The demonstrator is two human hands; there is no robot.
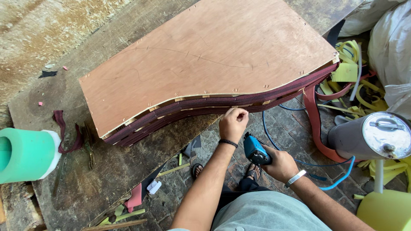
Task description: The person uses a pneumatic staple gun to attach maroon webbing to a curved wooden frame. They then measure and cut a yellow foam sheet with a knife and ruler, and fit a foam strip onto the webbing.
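Plywood tops the curved frame (pixel 205 55) lying on the worn wooden counter (pixel 107 171), its wavy front edge wrapped in maroon webbing (pixel 239 102). The left hand (pixel 233 124) is curled shut, fingertips pinching the webbing against the frame's lower edge — a black band circles that wrist. Just beside it, the right hand (pixel 280 164) is closed around a teal pneumatic stapler (pixel 255 149), nose pointing up toward the edge, near but not touching it; a blue air hose (pixel 299 160) trails off over the brick floor. A green foam roll (pixel 25 154) sits at the counter's left end — yellow foam scraps (pixel 355 81) lie heaped to the right.
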